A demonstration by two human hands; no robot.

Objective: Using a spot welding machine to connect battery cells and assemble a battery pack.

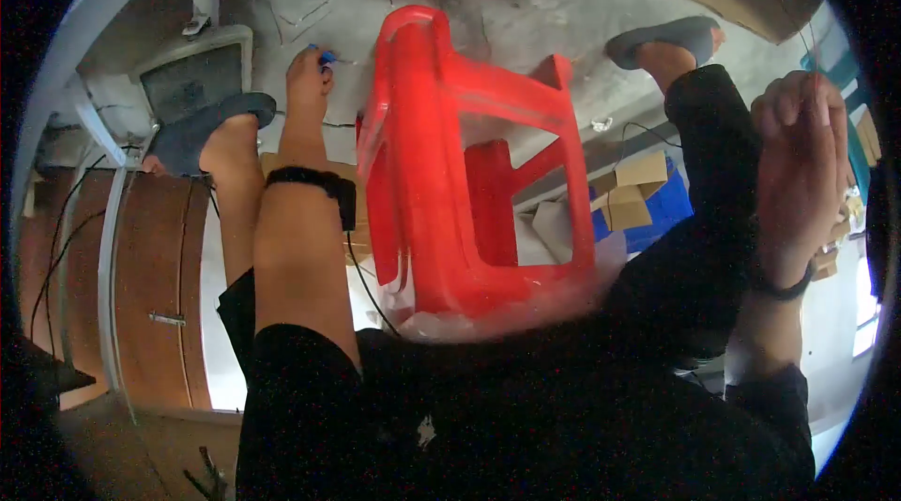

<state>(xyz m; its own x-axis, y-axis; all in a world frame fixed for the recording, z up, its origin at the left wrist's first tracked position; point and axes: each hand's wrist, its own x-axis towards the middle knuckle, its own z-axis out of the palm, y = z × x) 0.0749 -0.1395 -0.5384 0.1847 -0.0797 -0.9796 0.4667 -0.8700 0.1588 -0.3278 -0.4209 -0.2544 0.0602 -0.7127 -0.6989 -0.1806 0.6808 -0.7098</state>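
My left hand (308, 79) is closed round a small blue object (327, 58) at the upper left, above the grey floor; a thin tip seems to stick out of it to the right. Its exact kind is too small to tell. Between my legs a red plastic stool (422, 173) lies tipped over, with open gaps between its legs. Neither hand touches it. Raised at the far right is my right hand (800, 130), its fingers curled and pressed together. What they hold, if anything, is hidden.
My left foot in a dark slipper (246, 110) rests near a grey-framed panel (192, 83); the other slipper (662, 37) is at the upper right. Open cardboard boxes (631, 205) and a blue container (668, 220) lie right of the stool. A black cable (361, 280) hangs by my left forearm.
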